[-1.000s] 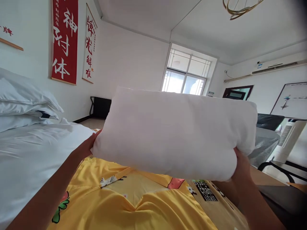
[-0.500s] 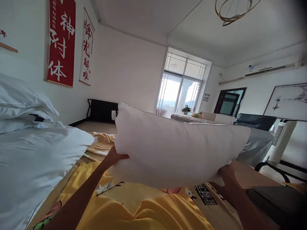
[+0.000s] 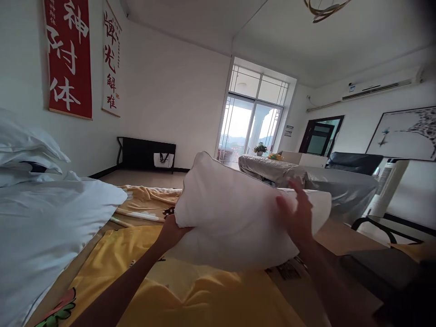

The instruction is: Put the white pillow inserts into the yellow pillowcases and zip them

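A white pillow [image 3: 235, 213] is held up in front of me, its left end higher and its right end lower and farther back. My left hand [image 3: 175, 231] grips the pillow's lower left edge, thumb on the near face. At the right, my right hand [image 3: 298, 215] is raised against the near face with fingers spread and slightly blurred; whether it touches the cloth is hard to tell. Below the pillow lies a yellow printed cloth [image 3: 211, 295], with an orange and white patterned blanket [image 3: 143, 202] behind it.
White bedding [image 3: 51, 227] lies at the left, with stacked white pillows [image 3: 27, 145] behind it. Plastic-covered furniture [image 3: 347, 186] stands at the back right. A dark chair seat [image 3: 374, 272] and a black armrest [image 3: 371, 223] are at the near right.
My right hand has let go of the pillow's lower right corner and moved up and left, fingers opening. The pillow's right end has swung back and leftward. The view has shifted slightly.
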`<state>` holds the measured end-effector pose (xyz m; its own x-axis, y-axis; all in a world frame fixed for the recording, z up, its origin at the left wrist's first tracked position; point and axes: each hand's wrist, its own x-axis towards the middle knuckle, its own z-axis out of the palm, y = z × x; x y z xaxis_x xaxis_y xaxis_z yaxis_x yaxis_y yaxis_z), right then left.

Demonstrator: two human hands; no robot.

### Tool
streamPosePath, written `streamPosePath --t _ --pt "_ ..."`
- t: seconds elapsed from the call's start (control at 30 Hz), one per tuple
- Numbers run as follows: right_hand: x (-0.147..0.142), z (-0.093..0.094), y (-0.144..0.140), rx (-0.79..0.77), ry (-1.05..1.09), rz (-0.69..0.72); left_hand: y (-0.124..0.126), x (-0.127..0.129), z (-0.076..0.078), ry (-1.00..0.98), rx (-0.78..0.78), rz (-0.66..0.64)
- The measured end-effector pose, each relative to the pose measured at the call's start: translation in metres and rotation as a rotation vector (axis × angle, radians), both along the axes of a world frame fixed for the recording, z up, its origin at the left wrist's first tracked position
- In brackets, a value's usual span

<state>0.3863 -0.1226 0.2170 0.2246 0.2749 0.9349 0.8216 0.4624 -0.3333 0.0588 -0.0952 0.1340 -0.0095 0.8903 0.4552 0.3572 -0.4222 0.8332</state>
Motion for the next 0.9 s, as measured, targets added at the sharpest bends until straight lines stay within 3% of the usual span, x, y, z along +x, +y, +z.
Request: streamPosePath --t 0.1,0.17,0.23,0.37,0.47,0.77,0.9 --pt "-0.076 0.033 -0.005 -0.112 -0.385 0.029 -0.013 0.007 0.009 0.052 0.005 0.022" --pt "-0.115 0.048 -0.002 -0.15 -0.397 -0.002 -0.025 0.009 0.012 0.066 0.015 0.038" --pt "-0.135 0.054 0.006 -0.197 -0.392 -0.022 -0.035 0.007 0.011 0.067 -0.016 0.029" --pt "-0.139 0.044 0.023 -0.271 -0.413 0.055 -0.045 -0.001 0.004 0.129 -0.15 0.042" --pt "-0.136 0.035 0.03 -0.293 -0.392 0.096 -0.043 -0.004 -0.003 0.143 -0.165 0.048" --pt "-0.139 0.017 0.032 -0.208 -0.451 0.113 -0.029 -0.007 -0.021 0.1 -0.228 0.049" --pt "-0.143 0.005 0.034 -0.203 -0.492 0.151 -0.018 -0.014 -0.04 0.065 -0.268 0.02"
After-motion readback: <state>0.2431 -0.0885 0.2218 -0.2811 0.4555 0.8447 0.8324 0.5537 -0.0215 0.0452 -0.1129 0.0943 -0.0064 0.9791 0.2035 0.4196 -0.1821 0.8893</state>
